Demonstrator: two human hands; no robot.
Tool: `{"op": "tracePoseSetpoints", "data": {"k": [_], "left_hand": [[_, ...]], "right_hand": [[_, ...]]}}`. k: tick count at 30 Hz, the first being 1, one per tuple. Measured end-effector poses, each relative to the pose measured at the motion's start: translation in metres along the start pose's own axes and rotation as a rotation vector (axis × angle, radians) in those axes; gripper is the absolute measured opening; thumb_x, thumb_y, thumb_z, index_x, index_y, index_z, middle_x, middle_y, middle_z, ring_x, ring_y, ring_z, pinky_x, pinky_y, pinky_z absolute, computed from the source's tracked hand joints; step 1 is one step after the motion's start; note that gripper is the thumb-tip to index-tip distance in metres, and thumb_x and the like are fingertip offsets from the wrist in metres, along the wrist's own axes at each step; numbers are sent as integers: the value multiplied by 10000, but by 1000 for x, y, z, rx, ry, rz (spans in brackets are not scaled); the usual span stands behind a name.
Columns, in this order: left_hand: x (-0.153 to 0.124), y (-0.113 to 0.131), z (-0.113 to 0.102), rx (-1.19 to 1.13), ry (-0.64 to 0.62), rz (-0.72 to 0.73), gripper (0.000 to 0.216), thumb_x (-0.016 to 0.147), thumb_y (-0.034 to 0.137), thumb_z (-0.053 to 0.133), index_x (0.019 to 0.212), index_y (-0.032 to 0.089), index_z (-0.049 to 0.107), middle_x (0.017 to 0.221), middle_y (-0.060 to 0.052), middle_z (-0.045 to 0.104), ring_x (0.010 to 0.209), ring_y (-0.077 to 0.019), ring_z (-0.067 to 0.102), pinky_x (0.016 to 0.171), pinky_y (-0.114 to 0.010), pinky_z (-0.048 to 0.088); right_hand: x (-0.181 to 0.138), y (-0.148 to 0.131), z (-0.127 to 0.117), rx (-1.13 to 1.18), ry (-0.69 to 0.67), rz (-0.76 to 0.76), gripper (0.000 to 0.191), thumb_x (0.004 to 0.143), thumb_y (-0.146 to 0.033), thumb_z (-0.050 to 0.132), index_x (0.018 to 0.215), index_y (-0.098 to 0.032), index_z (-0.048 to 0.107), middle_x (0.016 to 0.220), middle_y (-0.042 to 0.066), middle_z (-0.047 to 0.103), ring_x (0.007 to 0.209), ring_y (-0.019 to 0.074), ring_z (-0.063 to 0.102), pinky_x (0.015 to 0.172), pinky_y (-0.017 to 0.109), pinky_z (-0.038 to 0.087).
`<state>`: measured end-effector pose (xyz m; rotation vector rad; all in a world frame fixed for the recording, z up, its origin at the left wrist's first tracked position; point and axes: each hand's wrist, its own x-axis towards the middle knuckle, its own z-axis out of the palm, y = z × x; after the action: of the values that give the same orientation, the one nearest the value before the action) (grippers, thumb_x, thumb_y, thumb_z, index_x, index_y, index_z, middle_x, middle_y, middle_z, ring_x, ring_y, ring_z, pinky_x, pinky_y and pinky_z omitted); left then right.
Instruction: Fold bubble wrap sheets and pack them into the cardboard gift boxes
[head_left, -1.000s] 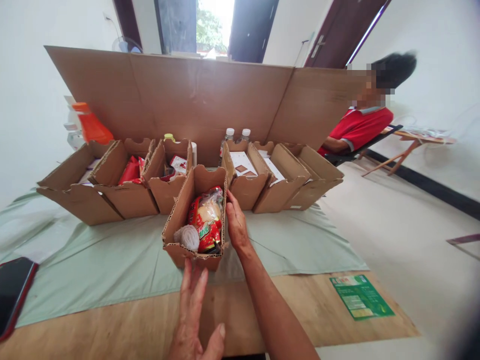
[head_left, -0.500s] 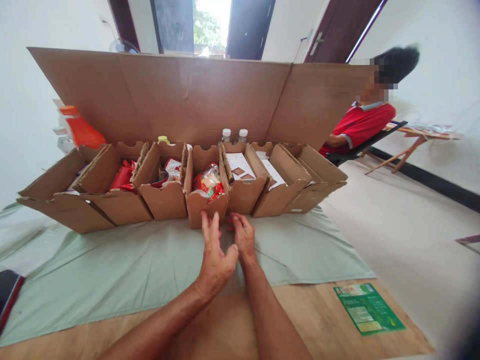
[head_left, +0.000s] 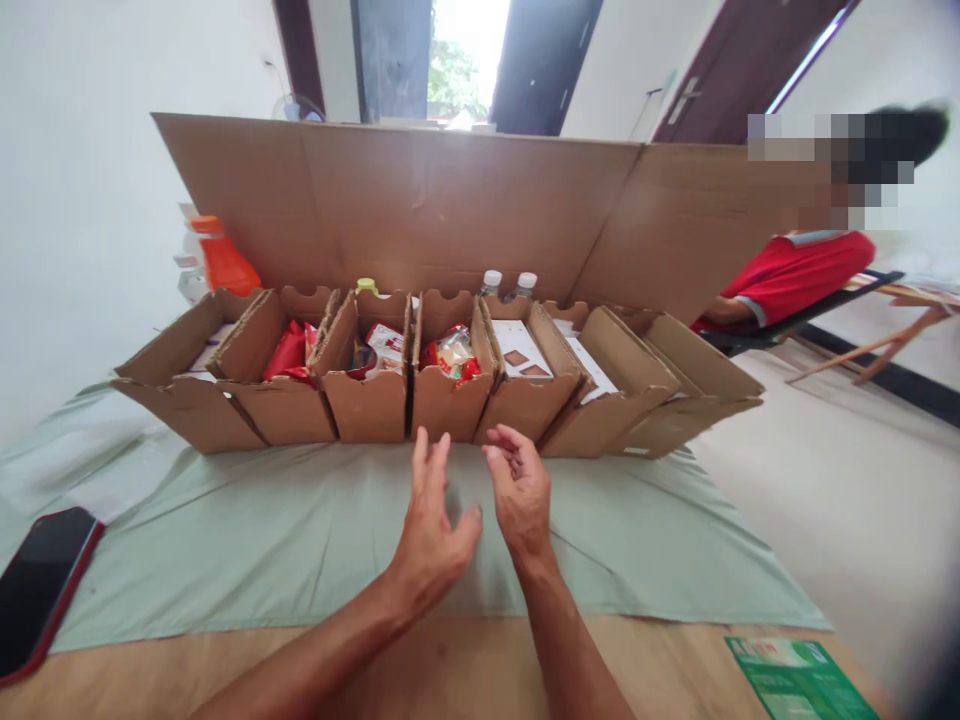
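My left hand (head_left: pixel 433 530) is above the green cloth, fingers stretched out and thumb apart, holding nothing. Its fingertips are just in front of the middle cardboard box (head_left: pixel 448 412), overlapping its lower edge in the view; I cannot tell whether they touch. My right hand (head_left: pixel 523 490) faces it on the right, fingers loosely bent and thumb apart, with nothing visible in it. Inside the middle box lies a clear and red snack packet (head_left: pixel 454 355). The box to its right holds a white printed box (head_left: pixel 519 348). To its left, another box contains a red and white packet (head_left: pixel 386 347).
A tall cardboard panel (head_left: pixel 465 200) stands behind the row of boxes. An orange bottle (head_left: pixel 225 260) and white-capped bottles (head_left: pixel 526 283) stand between. A phone (head_left: pixel 45 590) lies left, a green leaflet (head_left: pixel 799 680) at front right. A person in red (head_left: pixel 806 275) sits beyond.
The middle box, which jutted forward, now stands in line with its neighbours. My hands have come away from its front, and the right hand has turned and loosened. The view has shifted left.
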<state>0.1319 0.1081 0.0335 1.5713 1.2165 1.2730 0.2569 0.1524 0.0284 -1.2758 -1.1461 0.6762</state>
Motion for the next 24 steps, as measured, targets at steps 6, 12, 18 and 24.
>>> {"op": "tracePoseSetpoints", "data": {"k": [6,12,18,24], "left_hand": [[-84,-31,-82,85,83,-146,484,967,272,559,1447,317,524,1728,-100,165,1335,-298,580,1030,-487,564],[-134,-53,-146,144,372,-198,340,956,441,594,1242,290,699,1617,-90,423,1149,-270,684,963,-423,614],[-142,-37,-166,163,458,-172,322,954,469,589,1169,274,728,1562,-91,497,1203,-282,668,924,-390,630],[-139,-30,-162,139,418,-195,379,953,441,613,1296,283,645,1596,-103,451,1161,-272,675,979,-454,590]], "right_hand": [[23,-81,64,-354,-407,-290,573,940,-293,524,1509,-275,464,940,17,752,781,198,697,791,341,542],[59,-97,111,-818,-463,-338,335,912,-230,551,1208,-273,700,834,64,770,807,290,725,746,367,496],[15,-105,83,-780,-540,-403,191,928,-212,519,947,-257,704,847,49,777,792,260,728,680,312,447],[-65,-104,-23,-510,-547,-430,141,945,-294,559,934,-305,699,809,1,765,693,202,721,631,293,529]]}}
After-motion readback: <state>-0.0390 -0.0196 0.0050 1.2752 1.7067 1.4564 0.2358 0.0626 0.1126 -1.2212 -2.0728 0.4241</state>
